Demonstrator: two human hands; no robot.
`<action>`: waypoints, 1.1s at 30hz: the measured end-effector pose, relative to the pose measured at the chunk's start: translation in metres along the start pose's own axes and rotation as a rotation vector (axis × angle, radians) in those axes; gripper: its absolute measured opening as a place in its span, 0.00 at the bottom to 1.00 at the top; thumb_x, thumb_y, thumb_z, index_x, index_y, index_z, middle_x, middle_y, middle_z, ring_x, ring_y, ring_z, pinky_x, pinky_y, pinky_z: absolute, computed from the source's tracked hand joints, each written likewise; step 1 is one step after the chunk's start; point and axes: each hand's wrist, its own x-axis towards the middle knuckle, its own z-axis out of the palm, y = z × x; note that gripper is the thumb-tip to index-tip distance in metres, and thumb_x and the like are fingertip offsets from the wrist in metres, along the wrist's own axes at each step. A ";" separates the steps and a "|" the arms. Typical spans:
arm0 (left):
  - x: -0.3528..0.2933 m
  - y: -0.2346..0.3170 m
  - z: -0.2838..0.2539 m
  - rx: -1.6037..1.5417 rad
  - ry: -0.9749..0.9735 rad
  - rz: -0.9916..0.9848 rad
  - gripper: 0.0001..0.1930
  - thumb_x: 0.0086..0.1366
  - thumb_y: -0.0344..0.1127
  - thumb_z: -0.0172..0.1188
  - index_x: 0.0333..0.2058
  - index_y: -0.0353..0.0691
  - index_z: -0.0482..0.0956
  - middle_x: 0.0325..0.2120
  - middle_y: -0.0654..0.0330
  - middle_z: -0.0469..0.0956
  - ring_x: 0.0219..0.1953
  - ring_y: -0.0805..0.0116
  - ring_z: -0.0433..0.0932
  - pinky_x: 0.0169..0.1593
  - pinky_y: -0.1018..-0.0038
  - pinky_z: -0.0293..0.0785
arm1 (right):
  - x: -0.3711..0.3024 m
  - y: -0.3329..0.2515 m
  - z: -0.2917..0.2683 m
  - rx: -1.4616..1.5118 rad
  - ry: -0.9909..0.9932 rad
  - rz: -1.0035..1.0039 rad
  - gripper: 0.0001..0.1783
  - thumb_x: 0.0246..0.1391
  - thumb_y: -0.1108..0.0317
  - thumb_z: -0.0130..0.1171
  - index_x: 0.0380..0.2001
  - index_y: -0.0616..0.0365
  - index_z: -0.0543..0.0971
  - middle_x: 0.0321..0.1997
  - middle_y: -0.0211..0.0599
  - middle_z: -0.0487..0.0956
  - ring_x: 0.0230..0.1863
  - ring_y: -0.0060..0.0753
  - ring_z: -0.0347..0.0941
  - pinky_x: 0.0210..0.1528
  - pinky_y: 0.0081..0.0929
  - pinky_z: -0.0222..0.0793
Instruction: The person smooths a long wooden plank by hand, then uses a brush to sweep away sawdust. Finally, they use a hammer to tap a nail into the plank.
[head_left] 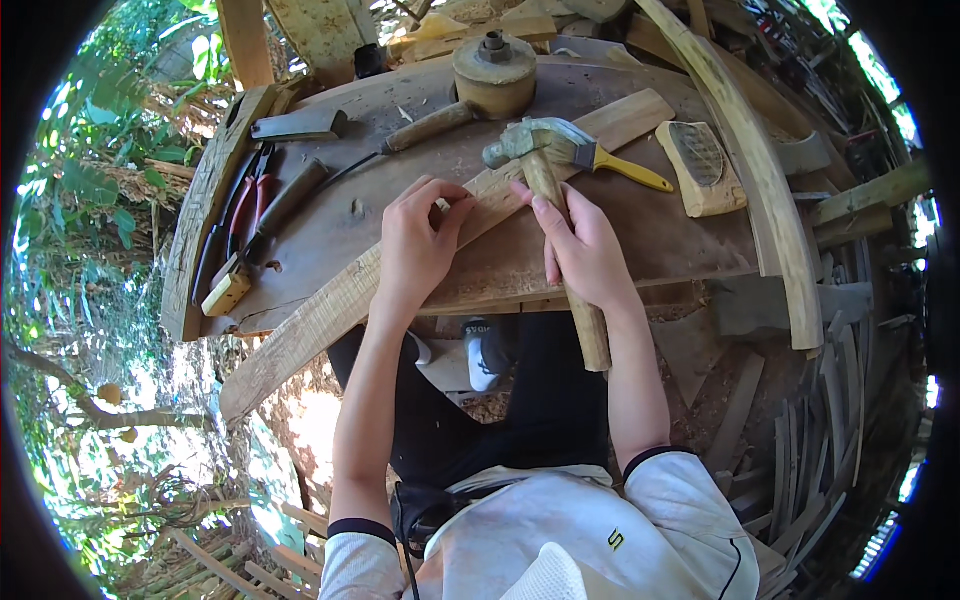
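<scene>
A long pale wooden plank (315, 318) lies slantwise across the workbench (345, 165), its near left end jutting past the bench edge. My left hand (425, 240) is over the middle of the plank, thumb and fingertips pinched together; anything between them is too small to make out. My right hand (590, 245) is wrapped round the wooden handle of a hammer (543, 182). The hammer's metal head is up over the plank, and its handle end hangs past the bench's front edge. Just behind the hammer head lies a yellow-handled paintbrush (635, 170).
Red-handled pliers (262, 195), a wooden-handled tool (430, 128) and a grey metal piece (298, 125) lie on the bench's left half. A round block with a bolt (495, 78) stands at the back. A hollowed wooden block (703, 172) and a curved pole (750, 130) are right.
</scene>
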 end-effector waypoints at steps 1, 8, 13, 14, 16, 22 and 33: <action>-0.001 0.000 -0.002 -0.014 -0.017 -0.015 0.04 0.64 0.26 0.69 0.37 0.33 0.85 0.30 0.56 0.82 0.23 0.70 0.74 0.31 0.73 0.70 | 0.000 0.000 0.001 0.002 0.001 -0.001 0.24 0.76 0.53 0.51 0.59 0.62 0.79 0.21 0.25 0.72 0.15 0.17 0.69 0.20 0.22 0.65; -0.003 -0.001 -0.001 -0.046 0.064 -0.063 0.06 0.64 0.29 0.70 0.38 0.33 0.86 0.29 0.57 0.84 0.24 0.73 0.75 0.32 0.74 0.71 | 0.001 0.001 0.001 0.010 0.000 -0.001 0.24 0.76 0.53 0.51 0.60 0.62 0.79 0.21 0.25 0.72 0.15 0.17 0.68 0.20 0.21 0.65; -0.002 -0.002 0.001 0.002 0.044 -0.049 0.07 0.63 0.30 0.72 0.37 0.34 0.88 0.26 0.57 0.83 0.23 0.72 0.74 0.32 0.73 0.72 | 0.000 -0.002 0.002 0.008 -0.001 0.004 0.24 0.76 0.53 0.51 0.60 0.62 0.79 0.21 0.25 0.71 0.15 0.17 0.68 0.20 0.21 0.65; -0.002 -0.002 0.001 0.006 0.045 -0.046 0.07 0.63 0.31 0.72 0.37 0.34 0.88 0.26 0.57 0.83 0.23 0.72 0.74 0.32 0.73 0.72 | 0.000 -0.001 0.001 0.006 -0.001 0.007 0.24 0.76 0.53 0.51 0.60 0.62 0.79 0.22 0.25 0.71 0.15 0.16 0.68 0.20 0.21 0.65; -0.002 -0.003 0.001 0.011 0.048 -0.039 0.07 0.63 0.31 0.72 0.37 0.34 0.88 0.25 0.56 0.83 0.22 0.72 0.74 0.32 0.73 0.72 | 0.000 -0.001 0.001 0.002 0.001 0.011 0.24 0.76 0.53 0.51 0.60 0.62 0.79 0.22 0.25 0.71 0.15 0.16 0.68 0.20 0.21 0.65; -0.001 -0.003 0.001 0.017 0.032 -0.049 0.08 0.63 0.32 0.72 0.37 0.34 0.88 0.25 0.55 0.84 0.22 0.71 0.75 0.31 0.73 0.72 | 0.001 0.000 0.001 -0.004 0.003 0.005 0.24 0.76 0.52 0.52 0.59 0.62 0.79 0.22 0.25 0.71 0.15 0.16 0.68 0.20 0.21 0.65; -0.001 -0.003 0.001 0.026 0.018 -0.049 0.08 0.63 0.32 0.72 0.37 0.34 0.88 0.27 0.55 0.85 0.23 0.70 0.77 0.32 0.72 0.73 | 0.000 -0.002 0.001 0.002 0.006 0.001 0.24 0.76 0.53 0.52 0.58 0.63 0.79 0.23 0.26 0.72 0.15 0.17 0.69 0.20 0.22 0.65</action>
